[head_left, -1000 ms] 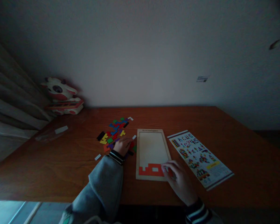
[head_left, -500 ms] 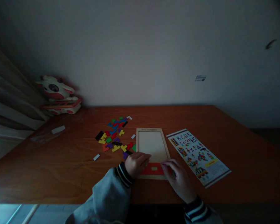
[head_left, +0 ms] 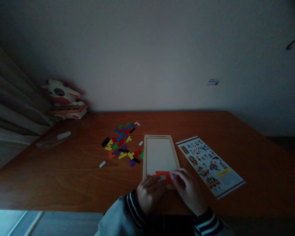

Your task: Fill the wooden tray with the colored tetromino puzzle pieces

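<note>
A wooden frame tray [head_left: 145, 154] lies flat on the table with a pale bare inside. Red-orange pieces [head_left: 163, 173] lie at its near end, around a small pale gap. My left hand [head_left: 151, 193] rests over the left part of these pieces, its fingers close together and pointing right; its fingertips' hold is hidden. My right hand [head_left: 188, 190] is at the tray's near right corner, thumb and forefinger brought together at the right end of the red-orange pieces.
Colourful block pieces [head_left: 115, 146] lie scattered left of the tray, with small white pieces [head_left: 102, 164] among and beside them. A printed pattern sheet [head_left: 211, 167] lies to the right. A cow toy [head_left: 64, 98] stands at the back left of the table [head_left: 64, 177].
My left hand has moved down toward the tray's near edge. The red-orange pieces now look shifted and uneven on the left. My right hand has barely moved. The view has shifted slightly.
</note>
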`<state>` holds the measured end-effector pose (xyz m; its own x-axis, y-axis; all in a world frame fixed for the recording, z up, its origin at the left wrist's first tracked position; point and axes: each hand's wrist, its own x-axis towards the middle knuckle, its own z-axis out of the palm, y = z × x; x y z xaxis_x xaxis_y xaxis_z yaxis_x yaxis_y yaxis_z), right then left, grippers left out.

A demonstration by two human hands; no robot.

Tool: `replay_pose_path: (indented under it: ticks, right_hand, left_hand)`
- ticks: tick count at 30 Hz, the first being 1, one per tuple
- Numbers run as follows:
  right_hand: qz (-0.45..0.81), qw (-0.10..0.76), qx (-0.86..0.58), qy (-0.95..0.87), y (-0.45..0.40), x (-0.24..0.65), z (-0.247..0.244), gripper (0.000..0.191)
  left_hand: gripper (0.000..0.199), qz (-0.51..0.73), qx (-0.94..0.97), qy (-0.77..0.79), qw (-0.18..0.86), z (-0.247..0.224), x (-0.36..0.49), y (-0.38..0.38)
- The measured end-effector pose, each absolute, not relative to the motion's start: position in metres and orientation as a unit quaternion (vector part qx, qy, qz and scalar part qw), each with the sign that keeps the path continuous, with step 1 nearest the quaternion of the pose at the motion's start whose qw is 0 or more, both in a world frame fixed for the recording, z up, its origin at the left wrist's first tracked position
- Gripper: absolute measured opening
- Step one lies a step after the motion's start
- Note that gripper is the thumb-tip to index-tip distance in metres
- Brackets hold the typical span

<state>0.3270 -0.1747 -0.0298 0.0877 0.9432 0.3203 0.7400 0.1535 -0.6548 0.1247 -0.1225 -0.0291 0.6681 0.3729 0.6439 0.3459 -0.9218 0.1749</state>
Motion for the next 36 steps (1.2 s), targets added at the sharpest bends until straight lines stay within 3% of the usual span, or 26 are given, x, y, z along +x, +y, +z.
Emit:
replay_pose_path:
  ticks: [14,31,36]
  right_hand:
    - [0.108,0.38,-0.633,-0.666,-0.176,0.327,-0.028,0.018]
    - [0.1,0.366,-0.632,-0.676,-0.177,0.326,-0.029,0.02]
    - [0.056,0.336,-0.637,-0.691,-0.178,0.326,-0.035,0.031]
  left_hand:
    - [0.011,0.328,0.906,0.264,0.036,-0.023,0.122,-0.132]
    - [0.02,0.321,0.907,0.265,0.068,-0.025,0.123,-0.131]
    - [0.02,0.319,0.906,0.273,0.059,-0.024,0.122,-0.131]
